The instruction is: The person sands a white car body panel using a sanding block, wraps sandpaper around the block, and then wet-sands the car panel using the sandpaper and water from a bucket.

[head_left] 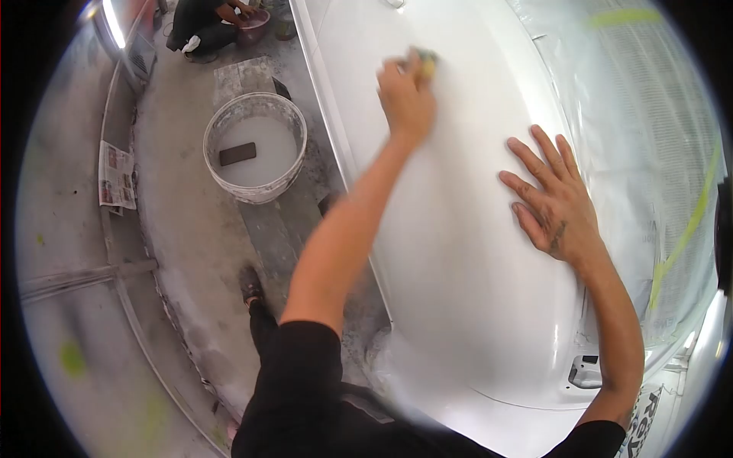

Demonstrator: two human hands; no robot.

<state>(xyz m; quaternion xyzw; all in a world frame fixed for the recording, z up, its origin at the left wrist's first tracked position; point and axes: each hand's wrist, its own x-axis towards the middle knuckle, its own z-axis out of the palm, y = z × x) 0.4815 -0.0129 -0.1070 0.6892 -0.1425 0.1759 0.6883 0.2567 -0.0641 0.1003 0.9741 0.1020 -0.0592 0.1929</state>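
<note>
Panel (450, 252), white and broad, lies before you; your right hand (556, 200) rests spread on it; your left hand (409, 103) grips a small blurred pad (428, 66) at its surface, apparently for rubbing; the next stroke calls for even pressure.

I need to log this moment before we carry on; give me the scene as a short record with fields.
Left hand: grips a small yellowish pad at the white panel; blurred
Right hand: spread, palm down on the panel
Bucket: on the person's left; holds cloudy liquid and a dark block
Plastic sheet: right of the panel
Co-worker: low down, hands at a reddish basin
</note>
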